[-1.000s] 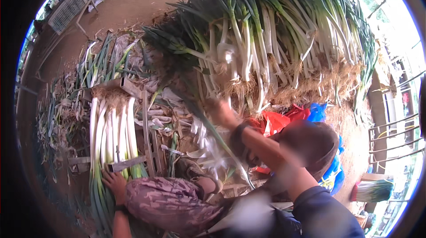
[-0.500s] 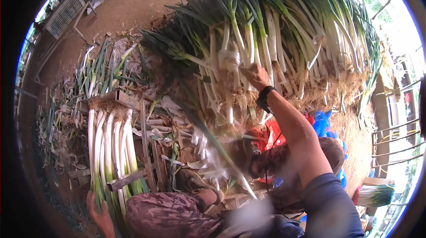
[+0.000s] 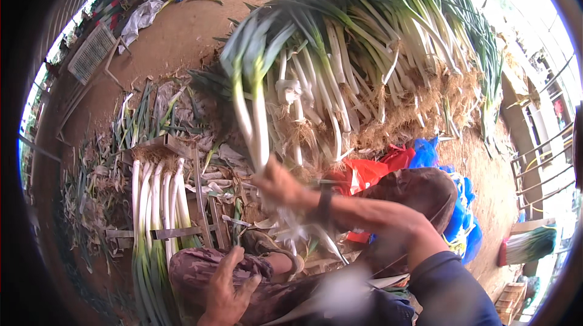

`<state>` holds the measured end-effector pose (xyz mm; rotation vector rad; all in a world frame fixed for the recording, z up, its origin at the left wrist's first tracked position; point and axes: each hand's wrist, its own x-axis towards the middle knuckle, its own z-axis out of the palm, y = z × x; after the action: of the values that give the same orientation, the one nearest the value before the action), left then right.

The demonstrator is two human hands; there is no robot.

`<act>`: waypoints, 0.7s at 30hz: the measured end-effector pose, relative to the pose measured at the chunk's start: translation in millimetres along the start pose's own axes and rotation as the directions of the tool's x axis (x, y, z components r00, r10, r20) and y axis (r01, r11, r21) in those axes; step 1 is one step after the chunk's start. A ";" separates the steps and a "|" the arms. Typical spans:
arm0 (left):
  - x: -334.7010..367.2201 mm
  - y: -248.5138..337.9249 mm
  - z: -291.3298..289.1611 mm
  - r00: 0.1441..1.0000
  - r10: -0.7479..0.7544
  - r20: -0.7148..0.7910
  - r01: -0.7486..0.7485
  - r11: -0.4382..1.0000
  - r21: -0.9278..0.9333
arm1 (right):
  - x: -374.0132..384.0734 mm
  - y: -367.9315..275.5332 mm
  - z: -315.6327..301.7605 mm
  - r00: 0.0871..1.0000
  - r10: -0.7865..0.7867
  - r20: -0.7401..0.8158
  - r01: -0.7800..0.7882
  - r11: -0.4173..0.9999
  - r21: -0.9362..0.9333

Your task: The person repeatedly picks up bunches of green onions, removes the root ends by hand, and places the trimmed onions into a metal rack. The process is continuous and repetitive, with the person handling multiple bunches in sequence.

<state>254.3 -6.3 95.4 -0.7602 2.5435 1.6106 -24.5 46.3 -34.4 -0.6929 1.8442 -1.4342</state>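
My right hand [image 3: 282, 185], with a dark band on its wrist, is closed round the white root ends of two long green onions [image 3: 258, 122]. They stand upright, their green leaves blurred by motion, at the left end of a big pile of green onions [image 3: 395, 40] with shaggy roots. My left hand [image 3: 228, 289] is raised over my camouflage-trousered leg, fingers apart and nothing in it. To its left, a row of trimmed green onions [image 3: 156, 195] lies in a metal rack [image 3: 176, 233], roots against the far plate and leaves toward me.
Loose peelings and leaf scraps [image 3: 97, 186] litter the ground at the left. A red plastic bag [image 3: 370, 174] and blue netting [image 3: 464, 223] lie by my right knee. A tied bundle [image 3: 528, 244] stands far right; a metal-framed seat [image 3: 91, 52] is at the far left.
My right hand has drawn back from the pile, leftward and nearer, now with two green onions. My left hand has left the leaves at the rack and moved right, over my leg.
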 end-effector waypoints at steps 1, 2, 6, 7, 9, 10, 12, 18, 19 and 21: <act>3.8 -6.2 7.2 0.999 -0.039 0.010 0.040 0.994 -0.099 | -16.3 9.8 16.2 0.996 0.067 0.063 -0.060 0.992 -0.112; 9.6 -14.3 13.1 0.999 0.038 0.009 -0.038 0.998 -0.051 | -26.7 18.9 25.7 0.998 0.049 0.050 -0.042 0.990 -0.135; 35.3 -54.6 43.8 0.966 -0.229 -0.117 0.162 0.896 -0.414 | -52.8 47.1 48.2 0.965 0.196 0.176 -0.174 0.976 -0.131; 45.3 -67.2 47.4 0.954 -0.296 -0.044 0.225 0.807 -0.547 | -54.3 50.8 50.3 0.938 0.259 0.231 -0.239 0.965 -0.109; 61.1 -91.2 52.9 0.909 -0.390 0.148 0.352 0.529 -0.772 | -56.0 55.9 57.5 0.934 0.284 0.216 -0.263 0.957 -0.123; 64.7 -100.9 59.3 0.903 -0.400 0.158 0.365 0.518 -0.774 | -57.3 57.9 60.8 0.937 0.259 0.236 -0.226 0.961 -0.156; 74.6 -115.2 71.1 0.879 -0.440 0.183 0.398 0.469 -0.788 | -57.5 61.0 63.8 0.929 0.261 0.262 -0.185 0.942 -0.281; 72.0 -109.3 67.1 0.889 -0.410 0.203 0.398 0.475 -0.785 | -45.7 67.9 42.9 0.913 0.150 0.380 -0.046 0.962 -0.269; 61.0 -103.1 54.0 0.908 -0.332 0.257 0.414 0.605 -0.680 | -43.2 68.9 38.5 0.909 0.140 0.393 -0.041 0.967 -0.250; 33.9 -90.7 14.5 0.899 -0.219 0.379 0.407 0.738 -0.539 | -37.7 69.9 31.1 0.882 0.239 0.406 -0.175 0.966 -0.188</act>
<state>259.4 -37.9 2.9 -0.8471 1.5646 2.2220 23.4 73.6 -99.4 -0.7834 1.6268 -0.9252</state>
